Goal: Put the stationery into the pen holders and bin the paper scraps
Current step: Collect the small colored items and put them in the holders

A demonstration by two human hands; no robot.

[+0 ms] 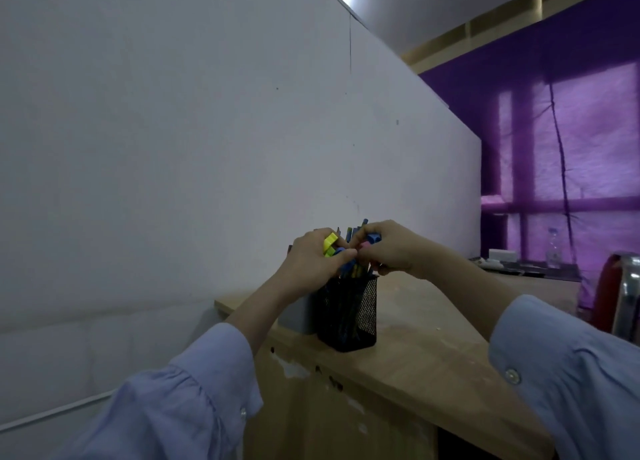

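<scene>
A black mesh pen holder (pixel 349 312) stands on the wooden desk (pixel 415 348), close to the white wall. It holds several blue and yellow pens (pixel 350 271) that stick out of its top. Both hands meet right above the holder. My left hand (pixel 313 263) is closed around a yellow item (pixel 329 243) and pen tops. My right hand (pixel 391 250) grips a blue piece (pixel 374 238) and a pink one at the pen tops. A grey holder (pixel 298 312) stands just left of the black one, half hidden by my left wrist.
The white wall (pixel 207 147) runs along the desk's left side. At the far end of the desk lie a white box (pixel 502 254), a clear bottle (pixel 553 248) and dark flat items. A red and chrome chair (pixel 620 293) stands at the right. Purple curtains hang behind.
</scene>
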